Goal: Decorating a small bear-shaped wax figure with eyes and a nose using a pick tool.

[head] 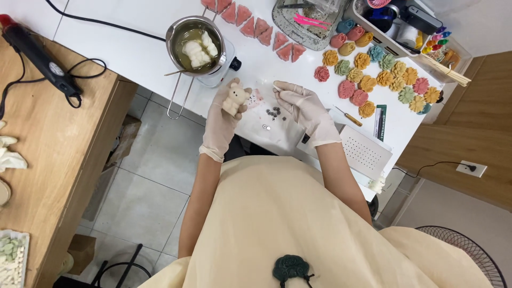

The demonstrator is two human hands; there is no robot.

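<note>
The gloved left hand [224, 114] is closed around a small white bear [235, 98], held upright over the table's [133, 50] near edge. Just right of it, the right hand [304, 106] pinches a thin white stick [277, 87] above tiny dark beads [273, 112]. The melting pot [195, 42] sits farther off

One cream bear figurine [235, 97], two gloved hands [266, 109]

A: What colours mark the gloved hands and the bear figure [235, 98]?
B: Both gloves are white; the bear figure is cream-white.
A: And around the steel pot [195, 45]?
B: Its liquid is olive-yellow with white lumps. Right of the pot lie salmon-pink wedges [260, 28]; farther right, flower pieces [382, 80] in pink, mustard, sage and teal on the white table [128, 48].
</note>
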